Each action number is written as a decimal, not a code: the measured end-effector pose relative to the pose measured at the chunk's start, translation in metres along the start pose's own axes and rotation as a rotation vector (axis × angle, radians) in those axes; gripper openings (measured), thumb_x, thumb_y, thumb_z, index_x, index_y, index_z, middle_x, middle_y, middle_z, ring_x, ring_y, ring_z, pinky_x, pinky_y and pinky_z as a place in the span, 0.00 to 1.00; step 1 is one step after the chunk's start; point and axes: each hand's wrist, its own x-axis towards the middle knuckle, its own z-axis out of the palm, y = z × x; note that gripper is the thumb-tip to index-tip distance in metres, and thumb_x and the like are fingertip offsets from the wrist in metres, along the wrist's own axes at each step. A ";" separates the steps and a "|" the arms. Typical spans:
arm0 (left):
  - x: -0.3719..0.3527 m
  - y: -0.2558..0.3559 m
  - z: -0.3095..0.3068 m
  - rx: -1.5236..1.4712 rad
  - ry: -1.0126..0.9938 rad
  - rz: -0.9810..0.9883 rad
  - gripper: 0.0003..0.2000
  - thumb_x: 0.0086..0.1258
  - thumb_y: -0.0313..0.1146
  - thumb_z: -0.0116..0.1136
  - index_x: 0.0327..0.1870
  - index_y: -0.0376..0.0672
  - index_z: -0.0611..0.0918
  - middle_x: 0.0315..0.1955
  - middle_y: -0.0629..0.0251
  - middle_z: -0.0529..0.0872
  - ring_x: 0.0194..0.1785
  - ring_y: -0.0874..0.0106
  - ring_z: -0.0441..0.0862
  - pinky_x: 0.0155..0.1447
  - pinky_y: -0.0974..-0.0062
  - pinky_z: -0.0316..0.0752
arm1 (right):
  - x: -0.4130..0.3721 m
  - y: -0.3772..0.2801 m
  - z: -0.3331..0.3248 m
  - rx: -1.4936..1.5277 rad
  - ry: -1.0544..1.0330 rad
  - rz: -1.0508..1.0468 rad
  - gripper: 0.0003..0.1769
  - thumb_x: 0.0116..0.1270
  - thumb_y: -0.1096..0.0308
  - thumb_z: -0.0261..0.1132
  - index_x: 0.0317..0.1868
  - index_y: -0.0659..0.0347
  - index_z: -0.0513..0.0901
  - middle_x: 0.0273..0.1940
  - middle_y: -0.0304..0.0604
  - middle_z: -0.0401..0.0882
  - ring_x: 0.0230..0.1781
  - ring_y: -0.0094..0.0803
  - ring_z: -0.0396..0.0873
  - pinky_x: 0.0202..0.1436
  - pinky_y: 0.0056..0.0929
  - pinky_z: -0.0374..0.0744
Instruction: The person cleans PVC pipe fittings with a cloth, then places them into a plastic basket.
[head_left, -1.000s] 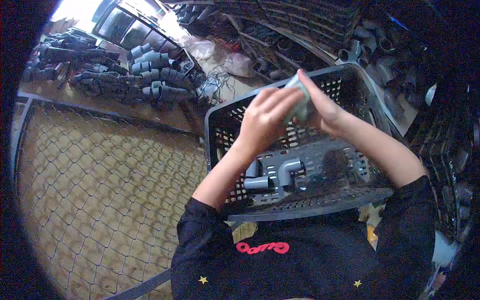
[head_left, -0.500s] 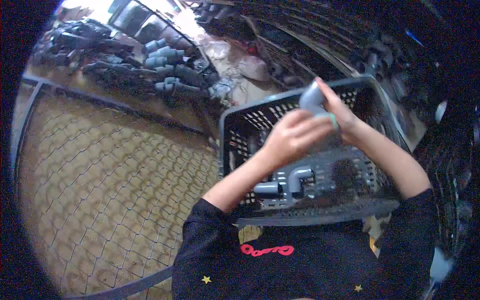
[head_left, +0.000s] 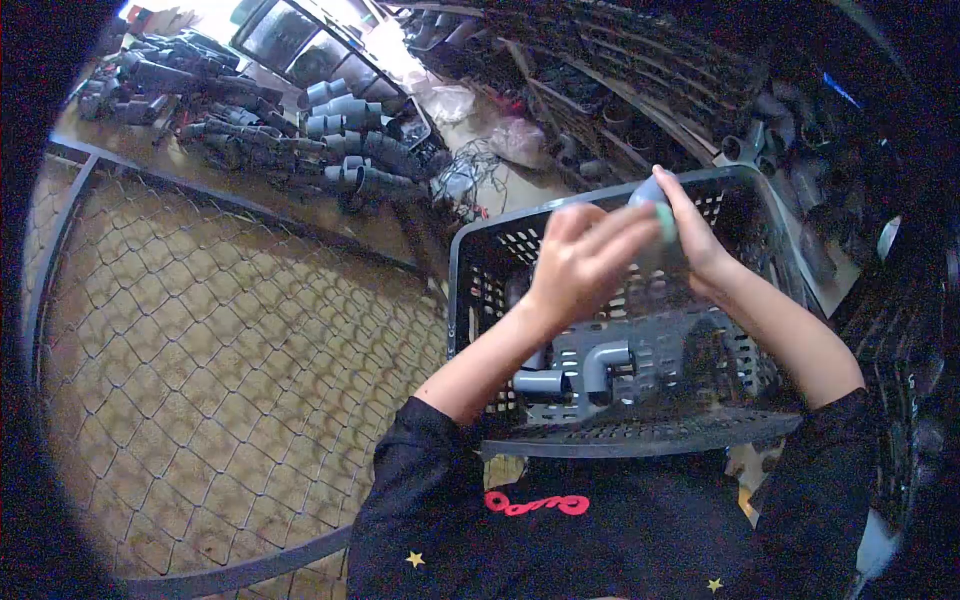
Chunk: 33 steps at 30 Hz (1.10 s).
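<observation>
My right hand (head_left: 702, 242) is closed around a grey pipe elbow (head_left: 650, 190), held above the far part of a black plastic crate. Most of the elbow is hidden behind my left hand (head_left: 590, 255), whose fingers lie across it and are blurred. A small green piece (head_left: 666, 222) shows at my left fingertips, against the elbow; its kind cannot be made out. Inside the crate (head_left: 640, 445) below lie a bent grey pipe elbow (head_left: 603, 362) and another grey pipe fitting (head_left: 541, 382), with a further dark fitting partly hidden under my left forearm.
A wire mesh panel (head_left: 220, 370) in a dark frame stretches along the left. Beyond it lie heaps of grey pipe fittings (head_left: 345, 120). Plastic bags (head_left: 518, 142) sit past the crate, and dark racks (head_left: 640, 70) with fittings stand at the upper right.
My left hand has moved up along the elbow with the green piece at its fingertips, now covering more of it. The view has shifted slightly, and the fittings in the crate lie as before.
</observation>
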 end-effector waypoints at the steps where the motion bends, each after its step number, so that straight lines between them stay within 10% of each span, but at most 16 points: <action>1: 0.000 -0.003 -0.001 -0.020 0.008 -0.027 0.19 0.53 0.31 0.61 0.48 0.50 0.86 0.53 0.71 0.86 0.40 0.68 0.79 0.49 0.69 0.73 | -0.005 -0.003 0.005 0.114 -0.049 0.065 0.29 0.71 0.34 0.50 0.40 0.52 0.80 0.33 0.39 0.82 0.35 0.31 0.82 0.45 0.32 0.81; 8: -0.007 0.006 -0.001 -0.156 -0.079 0.165 0.19 0.51 0.29 0.61 0.48 0.47 0.86 0.55 0.69 0.86 0.38 0.69 0.77 0.46 0.71 0.76 | -0.003 0.005 -0.011 0.215 -0.245 0.309 0.26 0.69 0.35 0.55 0.30 0.48 0.78 0.24 0.33 0.78 0.22 0.26 0.77 0.30 0.28 0.79; 13: -0.009 -0.012 0.001 -0.195 0.006 -0.044 0.19 0.50 0.26 0.64 0.47 0.47 0.86 0.53 0.66 0.87 0.43 0.64 0.81 0.50 0.69 0.76 | -0.011 -0.005 0.004 0.218 -0.096 0.215 0.22 0.67 0.38 0.61 0.34 0.49 0.79 0.26 0.32 0.79 0.22 0.25 0.78 0.29 0.26 0.78; 18: -0.014 0.011 0.004 -0.166 -0.113 0.229 0.18 0.55 0.31 0.62 0.49 0.49 0.87 0.58 0.70 0.84 0.40 0.69 0.76 0.49 0.73 0.75 | 0.003 0.003 -0.012 0.139 -0.297 0.294 0.23 0.66 0.37 0.62 0.36 0.49 0.80 0.27 0.32 0.79 0.23 0.25 0.78 0.29 0.27 0.78; 24: -0.007 -0.014 0.008 -0.116 0.069 -0.020 0.16 0.54 0.33 0.66 0.46 0.49 0.87 0.54 0.66 0.86 0.41 0.67 0.79 0.49 0.71 0.74 | -0.002 -0.003 -0.004 0.188 -0.256 0.168 0.24 0.66 0.38 0.63 0.40 0.51 0.82 0.33 0.34 0.82 0.30 0.24 0.80 0.36 0.26 0.79; 30: -0.008 0.005 0.001 -0.085 -0.066 0.337 0.20 0.51 0.32 0.63 0.49 0.50 0.86 0.57 0.70 0.84 0.40 0.72 0.77 0.45 0.75 0.75 | 0.022 0.017 -0.023 0.093 -0.266 0.234 0.27 0.63 0.37 0.66 0.39 0.54 0.84 0.34 0.34 0.83 0.31 0.24 0.80 0.37 0.25 0.78; 33: -0.010 -0.010 0.001 -0.124 0.086 0.092 0.16 0.56 0.31 0.63 0.47 0.44 0.86 0.54 0.61 0.85 0.43 0.68 0.83 0.45 0.71 0.75 | 0.009 0.010 -0.009 0.128 -0.216 0.153 0.27 0.64 0.38 0.66 0.40 0.56 0.85 0.37 0.36 0.84 0.34 0.25 0.82 0.41 0.25 0.79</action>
